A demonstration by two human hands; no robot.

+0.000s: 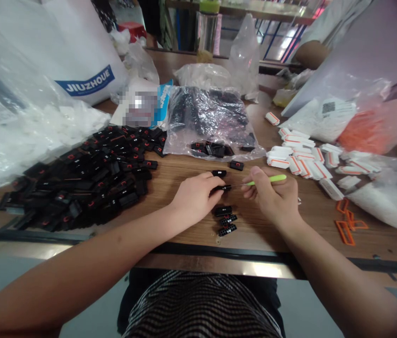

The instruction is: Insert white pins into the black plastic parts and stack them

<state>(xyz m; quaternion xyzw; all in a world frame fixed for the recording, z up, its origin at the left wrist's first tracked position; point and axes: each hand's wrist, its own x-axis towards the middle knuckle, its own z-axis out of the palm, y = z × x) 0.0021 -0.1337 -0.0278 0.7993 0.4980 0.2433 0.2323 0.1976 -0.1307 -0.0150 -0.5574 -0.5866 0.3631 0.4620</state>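
Checked garment (202,305) is lying nearest. Left hand (194,195) is pinching a black connector (226,188) above mid-table; right hand (272,192) is pinching a green-handled pick (278,178), aiming its tip there. Slipping, it could be jabbing the left hand; loose connectors (228,219) alongside are risking knocks.

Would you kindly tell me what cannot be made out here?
Head view: held black block, one end hidden by the left hand.
Head view: green tool, tip too small to judge.
Head view: blue-and-white packet, partly pixelated.
Head view: clear bag, cut off by the left edge.
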